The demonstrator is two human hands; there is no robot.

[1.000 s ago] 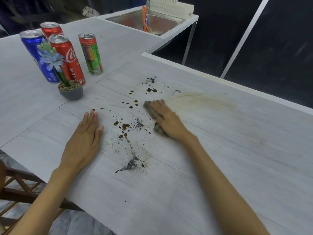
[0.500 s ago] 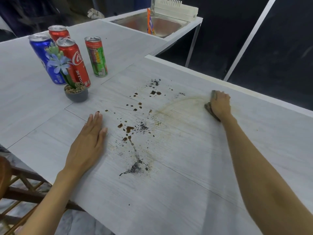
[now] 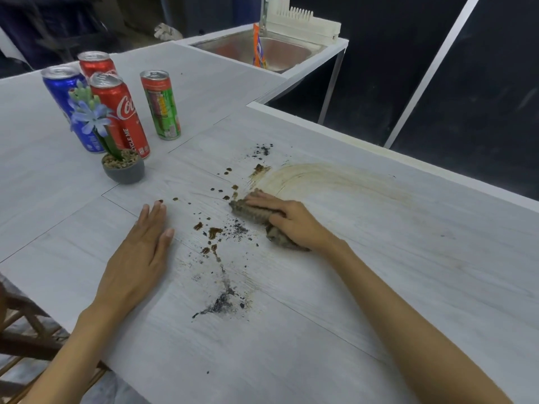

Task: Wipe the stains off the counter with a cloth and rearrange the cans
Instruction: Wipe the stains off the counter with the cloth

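Note:
My right hand (image 3: 291,220) lies flat on a bunched grey-brown cloth (image 3: 250,212) and presses it onto the pale counter (image 3: 364,301), at the left end of a wide brown smear (image 3: 326,176). Brown drops and dark specks (image 3: 215,231) lie just left of the cloth, and a black smudge (image 3: 221,301) sits nearer me. My left hand (image 3: 140,252) rests palm-down with straight fingers, left of the stains. At the back left stand several cans: a blue one (image 3: 62,91), a red one (image 3: 96,64), a Coca-Cola can (image 3: 122,118) and a green-and-red one (image 3: 162,106).
A small grey pot with a blue artificial flower (image 3: 124,170) stands in front of the cans. A steel sink (image 3: 306,52) at the back holds an orange packet (image 3: 258,48), with a white rack (image 3: 303,24) behind it. A wooden chair (image 3: 23,325) sits below the counter's left edge.
My right hand swept the cloth far right, then back left to the stains, widening the brown smear. My left hand stayed put.

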